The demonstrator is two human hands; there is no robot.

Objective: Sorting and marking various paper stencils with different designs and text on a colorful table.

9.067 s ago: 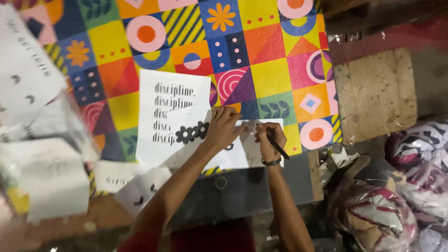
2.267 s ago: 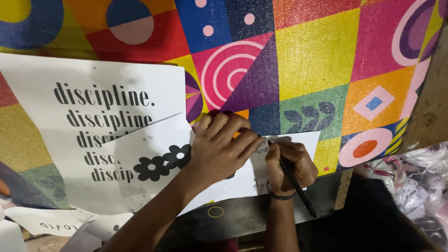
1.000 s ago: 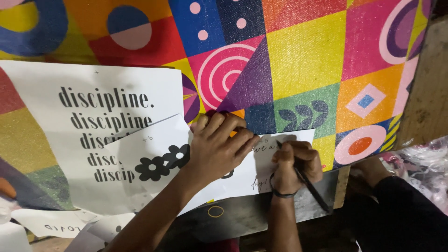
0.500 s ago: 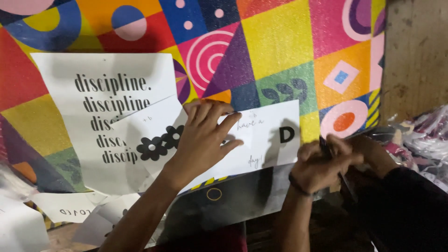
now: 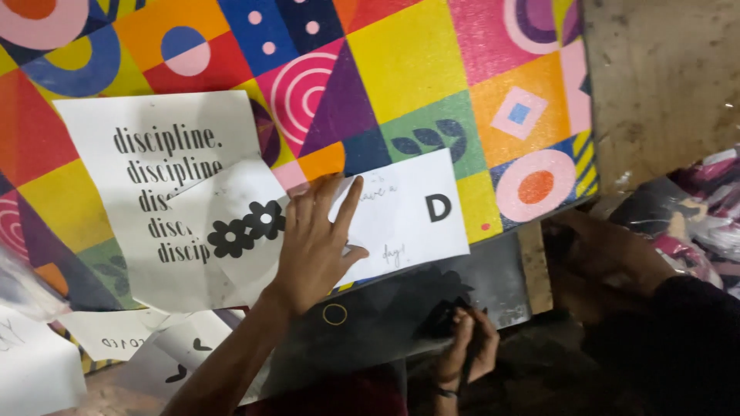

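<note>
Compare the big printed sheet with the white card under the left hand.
The big printed sheet is larger, stands upright and carries stacked rows of bold black words; the white card is smaller, lies lengthwise and bears one bold black letter plus faint handwriting. The left hand presses the card, while a flower-printed sheet overlaps the big sheet. Both are white paper on the colourful patterned mat.

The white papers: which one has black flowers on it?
The tilted sheet under the left hand. The big one behind has only lines of words; the card has one letter.
</note>
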